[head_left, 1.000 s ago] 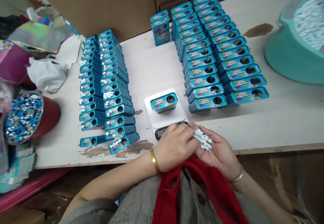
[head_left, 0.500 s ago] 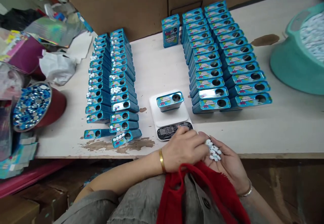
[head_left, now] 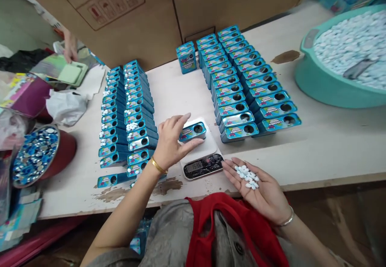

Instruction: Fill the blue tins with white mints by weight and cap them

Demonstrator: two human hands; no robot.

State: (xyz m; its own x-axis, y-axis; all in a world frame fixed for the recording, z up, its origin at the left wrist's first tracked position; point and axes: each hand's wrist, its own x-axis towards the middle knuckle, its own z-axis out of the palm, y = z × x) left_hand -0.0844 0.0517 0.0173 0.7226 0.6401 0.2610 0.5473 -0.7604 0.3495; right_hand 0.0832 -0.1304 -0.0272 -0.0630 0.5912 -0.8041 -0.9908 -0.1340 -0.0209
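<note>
Right hand [head_left: 262,194]: palm up and open near the front edge of the table [head_left: 177,94], fingers extended and only slightly curled, bearing a loose heap of pale candies [head_left: 247,176]. Left hand [head_left: 171,142]: thumb and fingers spread wide about one end of the central tin [head_left: 192,132]; whether the skin touches it cannot be told. This tin stands upright, its round opening uppermost, on the white platform of the digital scale [head_left: 200,154], whose lit display and dark control panel face the wearer. To the left, a red bucket [head_left: 64,150] contains blue and silver pieces [head_left: 36,150]. Beside the scale on the left stand two columns of blue tins [head_left: 138,132], many with pale candies lying on their tops; on the right stand two further columns, the right-hand tins [head_left: 241,130], with round openings upward. At the far right, a turquoise tub [head_left: 325,90] holds a mass of pale candies and a grey scoop [head_left: 358,69]. Beyond, a small group of tins [head_left: 187,62] stands before cardboard boxes [head_left: 150,25]. Far left, another person's hand [head_left: 70,48] touches a pale green object [head_left: 72,74]
</note>
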